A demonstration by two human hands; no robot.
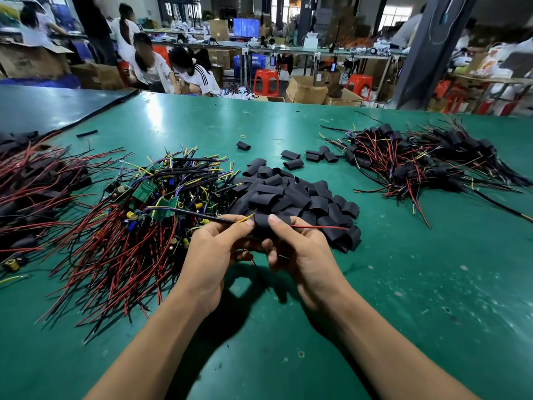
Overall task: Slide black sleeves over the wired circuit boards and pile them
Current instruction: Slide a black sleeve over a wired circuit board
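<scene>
1. My left hand (215,255) is curled. Its thumb and forefinger pinch the left end of a black sleeve (261,224), held above the green table mat (403,284).
2. My right hand (300,255) grips the same sleeve from the other side, with the thumb pressed on top and the fingers curled beneath. The two hands almost touch.
3. A black lead (202,216) and a yellow wire tip (246,217) come out of the sleeve to the left. A red wire (317,227) sticks out to the right, past my right thumb. The circuit board itself is hidden by the sleeve and my fingers, so I cannot tell how far in it sits.
4. The pile of bare boards (161,197) lies just left of my hands. It shows green boards, yellow and blue components, and red and black wires fanning towards me.
5. The heap of loose sleeves (297,197) lies directly behind my hands, touching the pile of bare boards on its left side.
6. A few stray sleeves (291,160) lie flat on the mat beyond the heap.
7. The pile of sleeved boards (418,163) lies far right, well apart from my hands.
8. A second tangle of wires (34,183), red with dark sleeves, lies at the left edge.
9. A yellow rubber band (243,136) lies on the mat, further back.
</scene>
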